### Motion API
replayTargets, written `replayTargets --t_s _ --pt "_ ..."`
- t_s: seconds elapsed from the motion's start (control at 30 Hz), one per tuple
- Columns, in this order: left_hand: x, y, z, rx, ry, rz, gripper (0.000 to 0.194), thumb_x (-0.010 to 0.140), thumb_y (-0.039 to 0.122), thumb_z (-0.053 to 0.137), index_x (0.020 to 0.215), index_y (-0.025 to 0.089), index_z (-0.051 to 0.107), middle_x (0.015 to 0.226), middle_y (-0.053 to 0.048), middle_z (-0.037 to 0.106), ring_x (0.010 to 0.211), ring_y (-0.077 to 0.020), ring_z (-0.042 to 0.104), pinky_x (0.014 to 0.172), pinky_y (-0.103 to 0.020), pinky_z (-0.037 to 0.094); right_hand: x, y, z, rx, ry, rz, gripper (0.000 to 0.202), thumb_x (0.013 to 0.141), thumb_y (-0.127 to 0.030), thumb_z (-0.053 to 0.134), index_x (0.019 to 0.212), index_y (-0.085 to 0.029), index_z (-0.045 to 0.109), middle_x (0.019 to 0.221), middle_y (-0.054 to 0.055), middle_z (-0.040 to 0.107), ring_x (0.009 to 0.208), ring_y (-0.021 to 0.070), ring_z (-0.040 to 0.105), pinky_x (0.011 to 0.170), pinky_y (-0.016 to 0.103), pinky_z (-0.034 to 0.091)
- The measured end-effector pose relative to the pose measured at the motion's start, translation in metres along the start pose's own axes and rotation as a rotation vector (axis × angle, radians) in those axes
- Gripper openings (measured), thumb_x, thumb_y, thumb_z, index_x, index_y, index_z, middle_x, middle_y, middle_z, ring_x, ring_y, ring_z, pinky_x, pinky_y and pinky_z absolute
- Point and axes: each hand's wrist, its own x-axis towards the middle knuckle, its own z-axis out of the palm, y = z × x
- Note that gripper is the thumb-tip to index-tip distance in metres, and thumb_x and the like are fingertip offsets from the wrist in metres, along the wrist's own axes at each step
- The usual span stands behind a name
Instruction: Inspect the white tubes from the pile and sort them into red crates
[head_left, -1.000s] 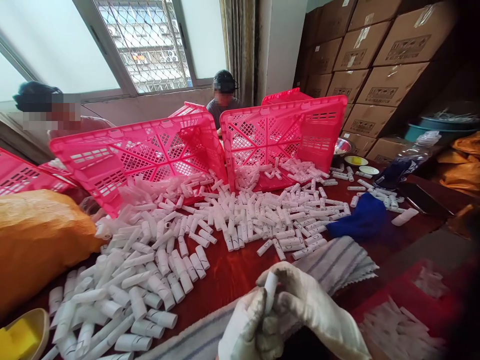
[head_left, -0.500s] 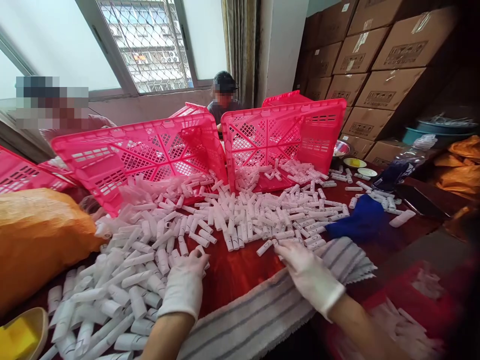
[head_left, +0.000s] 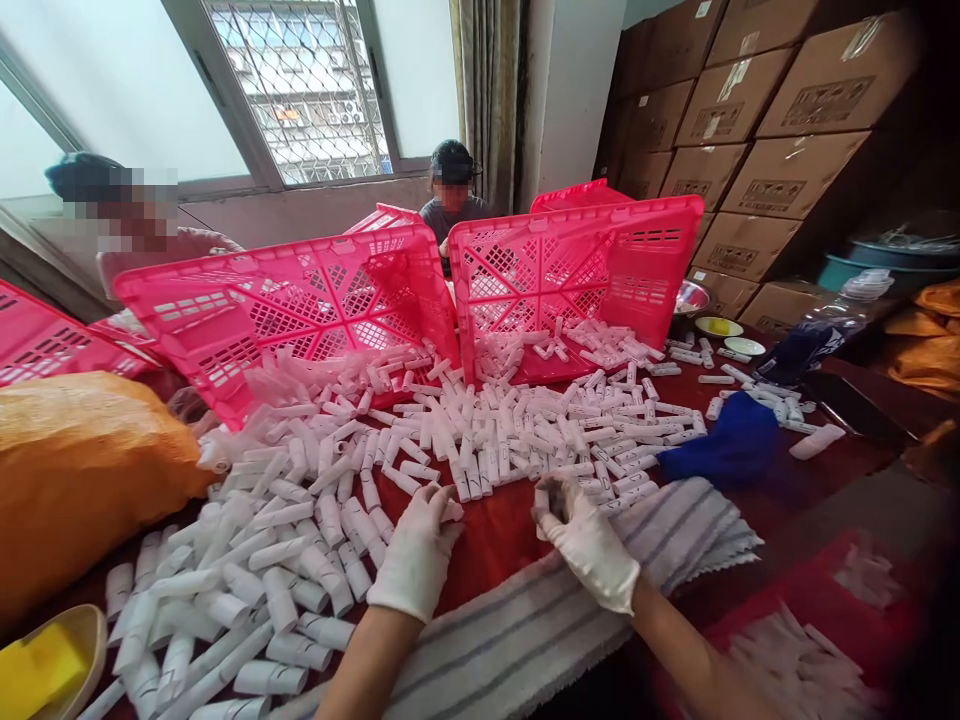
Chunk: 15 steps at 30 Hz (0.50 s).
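Note:
My left hand [head_left: 418,550], in a white glove, is closed on a short white tube [head_left: 453,510] over the dark red table [head_left: 491,545]. In my gloved right hand [head_left: 589,545] is another white tube [head_left: 541,503], pinched between thumb and fingers. The two hands face each other, a small gap apart. Larger white tubes [head_left: 281,600] are heaped to the left of my left hand. Beyond my hands lies a wide pile of slimmer white tubes [head_left: 495,440], some with dark printed marks. A striped grey towel [head_left: 525,630] runs along the table's near edge, under my wrists.
Two pink crates [head_left: 300,290] lie tipped on their sides behind the pile. An orange sack [head_left: 90,470] and a bowl with a yellow sponge [head_left: 45,665] are at left. Rightward lie a blue cloth [head_left: 724,440] and a bottle [head_left: 817,325]. Two people sit across.
Both hands have come closer together; my left hand moved right from the tube heap and now holds a tube. My right hand drew back slightly leftward, with a tube in its fingers.

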Motion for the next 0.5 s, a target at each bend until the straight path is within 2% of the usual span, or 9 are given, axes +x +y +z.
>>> replayTargets --t_s 0.07,0.2,0.27,0.33,0.4,0.5 --pt "-0.003 -0.004 0.001 -0.028 0.016 -0.026 0.038 0.081 0.014 0.053 0.119 0.016 0.054 0.121 -0.013 0.054 0.108 -0.024 0.056 0.09 -0.037 0.046 0.0 0.001 0.003 0.135 0.035 0.09 0.033 0.067 -0.034 0.067 0.09 -0.021 0.048 0.068 -0.007 0.052 0.048 0.0096 0.05 0.049 0.024 0.044" --pt "0.0 -0.008 0.002 -0.085 -0.016 -0.008 0.014 0.081 0.019 0.056 0.091 0.019 0.066 0.092 -0.008 0.063 0.084 -0.0215 0.06 0.077 -0.035 0.049 -0.001 0.004 0.008 0.189 0.081 0.116 0.04 0.063 -0.037 0.074 0.088 -0.021 0.049 0.07 -0.005 0.055 0.054 0.0104 0.053 0.05 0.023 0.045" --pt "0.002 -0.006 0.001 -0.118 -0.002 -0.011 0.01 0.08 0.021 0.057 0.085 0.019 0.066 0.09 -0.008 0.063 0.084 -0.0232 0.059 0.077 -0.038 0.048 -0.002 0.002 0.01 0.224 0.084 0.108 0.041 0.063 -0.041 0.075 0.087 -0.021 0.048 0.069 -0.006 0.055 0.051 0.0099 0.053 0.051 0.024 0.045" --pt "0.001 0.001 0.001 -0.165 0.026 -0.023 0.013 0.078 0.019 0.057 0.089 0.019 0.065 0.094 -0.009 0.064 0.087 -0.0242 0.059 0.081 -0.04 0.047 -0.004 -0.006 0.011 0.289 0.081 0.101 0.042 0.064 -0.046 0.074 0.083 -0.021 0.047 0.066 -0.006 0.055 0.048 0.0096 0.052 0.051 0.024 0.044" --pt "-0.006 0.014 0.0 -0.239 0.046 -0.028 0.02 0.081 0.018 0.054 0.1 0.02 0.061 0.097 -0.007 0.065 0.089 -0.0212 0.06 0.082 -0.037 0.048 -0.006 -0.019 0.014 0.431 0.099 0.101 0.044 0.062 -0.048 0.075 0.081 -0.022 0.046 0.065 -0.006 0.056 0.05 0.0104 0.053 0.05 0.024 0.044" --pt "-0.023 0.04 0.0 -0.555 0.001 -0.086 0.021 0.085 0.024 0.047 0.104 0.021 0.055 0.09 -0.002 0.067 0.081 -0.0147 0.063 0.075 -0.026 0.05 -0.008 -0.04 0.018 0.618 0.089 0.099 0.041 0.062 -0.045 0.077 0.079 -0.023 0.047 0.066 -0.005 0.056 0.051 0.0108 0.051 0.05 0.025 0.044"
